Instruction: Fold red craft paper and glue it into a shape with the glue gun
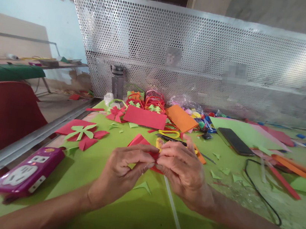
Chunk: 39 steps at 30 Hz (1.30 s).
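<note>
Both hands meet over the middle of the green table surface (91, 174). My left hand (125, 171) pinches the left part of a piece of red paper (139, 141), thumb against fingers. My right hand (181, 167) closes on the same red paper, its fingertips touching those of my left hand. Part of the paper is hidden behind the fingers. Just beyond the hands lie yellow-handled scissors (169, 133). A thin white stick (175, 211) lies below my right hand, its upper end near the fingers.
A purple power strip (28, 171) is at left, near green and red paper flowers (81, 132). Red (144, 117) and orange paper (182, 118), small paper baskets and a bottle (117, 81) stand behind. A phone (235, 141) and black cable (262, 196) lie right.
</note>
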Motion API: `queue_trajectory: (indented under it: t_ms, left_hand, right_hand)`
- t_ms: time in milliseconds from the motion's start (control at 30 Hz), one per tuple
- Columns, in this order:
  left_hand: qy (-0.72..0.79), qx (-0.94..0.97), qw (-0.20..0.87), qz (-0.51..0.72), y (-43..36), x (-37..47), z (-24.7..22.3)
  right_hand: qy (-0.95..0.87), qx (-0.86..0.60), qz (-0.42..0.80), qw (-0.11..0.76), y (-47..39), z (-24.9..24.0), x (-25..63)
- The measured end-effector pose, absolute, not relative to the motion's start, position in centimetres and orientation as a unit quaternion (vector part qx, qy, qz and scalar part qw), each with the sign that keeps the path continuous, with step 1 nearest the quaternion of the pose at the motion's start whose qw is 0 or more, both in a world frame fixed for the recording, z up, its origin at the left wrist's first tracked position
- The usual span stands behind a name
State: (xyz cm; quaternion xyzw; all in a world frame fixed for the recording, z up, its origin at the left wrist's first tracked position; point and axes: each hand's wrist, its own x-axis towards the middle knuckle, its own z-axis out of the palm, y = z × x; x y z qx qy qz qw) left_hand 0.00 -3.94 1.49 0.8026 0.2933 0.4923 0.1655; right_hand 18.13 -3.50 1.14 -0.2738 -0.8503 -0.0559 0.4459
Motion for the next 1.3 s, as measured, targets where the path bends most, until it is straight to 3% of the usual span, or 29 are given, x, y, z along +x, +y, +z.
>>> queue_trajectory:
  t_ms: [400,767,1300]
  left_hand:
    - [0.299,0.804,0.157,0.489,-3.9,-0.2,1.4]
    - [0.275,0.847,-0.094,0.444,-4.0,-0.5,2.2]
    - [0.249,0.861,-0.079,0.436,-3.8,-0.9,2.2]
  right_hand:
    - [-0.852,-0.283,-0.068,0.436,-3.2,0.8,18.2]
    - [-0.862,-0.278,-0.085,0.415,-3.1,0.8,18.3]
    - [-0.864,-0.268,-0.1,0.415,-3.5,1.2,18.3]
